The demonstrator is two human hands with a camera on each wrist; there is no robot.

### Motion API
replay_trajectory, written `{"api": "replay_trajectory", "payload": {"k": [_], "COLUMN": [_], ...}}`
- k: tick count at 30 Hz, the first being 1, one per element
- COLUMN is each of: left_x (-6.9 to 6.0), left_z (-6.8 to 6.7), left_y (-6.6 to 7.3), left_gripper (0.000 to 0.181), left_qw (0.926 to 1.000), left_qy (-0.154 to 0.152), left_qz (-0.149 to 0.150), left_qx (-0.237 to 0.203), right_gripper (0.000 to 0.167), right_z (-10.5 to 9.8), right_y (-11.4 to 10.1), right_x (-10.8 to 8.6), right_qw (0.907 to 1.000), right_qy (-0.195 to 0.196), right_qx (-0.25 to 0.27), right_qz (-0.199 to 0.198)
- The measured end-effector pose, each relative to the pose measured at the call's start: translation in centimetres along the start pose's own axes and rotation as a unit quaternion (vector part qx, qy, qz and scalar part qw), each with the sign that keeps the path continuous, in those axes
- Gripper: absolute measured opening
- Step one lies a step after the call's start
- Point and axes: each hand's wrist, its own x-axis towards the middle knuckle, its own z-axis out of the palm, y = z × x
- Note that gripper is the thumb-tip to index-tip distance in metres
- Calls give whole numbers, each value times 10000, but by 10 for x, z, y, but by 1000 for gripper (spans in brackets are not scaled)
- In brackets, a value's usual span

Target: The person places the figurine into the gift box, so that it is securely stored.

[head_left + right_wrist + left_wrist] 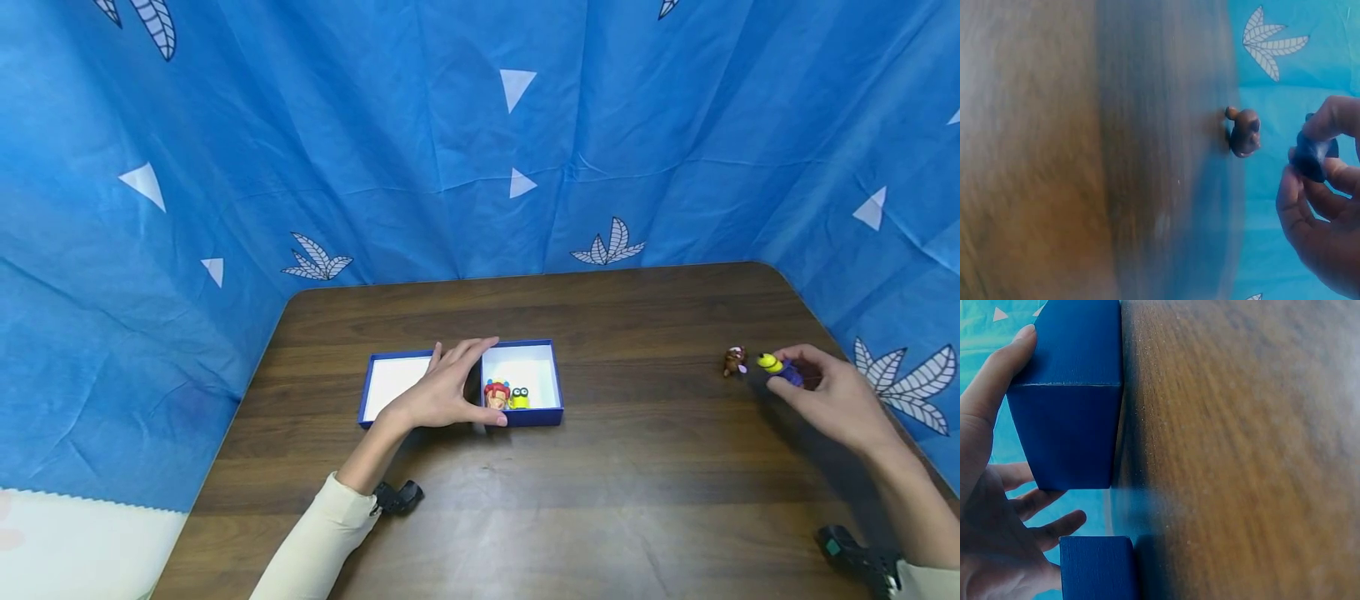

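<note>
– Within the grip of the right hand (pixel 836 400), what?
– Purple-and-yellow figurine (pixel 787 372), pinched narrow. Brown figurine (pixel 734 361) just left of that grip, on table (pixel 637 483).
– And the left hand (pixel 441 395)?
– Wide, holding the blue box (pixel 536 417): thumb on near wall, index finger toward far edge. Red-haired figurine (pixel 497 394) and yellow figurine (pixel 519 399) inside, just beyond the thumb. Blue-rimmed tray (pixel 393 383) left of that grip, part hidden.
</note>
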Motion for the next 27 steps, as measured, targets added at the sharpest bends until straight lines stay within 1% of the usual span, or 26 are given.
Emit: {"api": "replay_trajectory", "payload": {"k": [4,7,11,13,15,20,24,27], "left_x": [0,0,0,0,1,1,1,0], "left_z": [0,1,1,1,1,1,1,1], "left_y": [0,0,-1,-1,-1,-2,-2,-1], "left_gripper": [122,121,121,122,122,121,121,122], "left_qw": [10000,10000,10000,10000,10000,10000,10000,10000], "left_qy": [3,8,21,16,14,25,28,19], "left_qz": [-5,-8,-7,-7,-4,15,15,3], "left_qx": [3,39,53,24,12,29,6,1], "right_gripper": [42,44,45,44,42,38,46,53], "right_z": [3,5,8,9,10,11,12,14], "right_y": [-4,-4,-3,-3,-4,-6,-6,-6], "right_x": [0,1,1,1,1,1,1,0], "right_qw": [9999,9995,9961,9936,9926,9933,9931,9929], "right_qy": [-10,101,321,301,236,167,170,279], "right_qx": [123,301,651,793,838,871,1012,1073], "right_qz": [-40,-76,-503,-741,-848,-745,-565,-423]}}
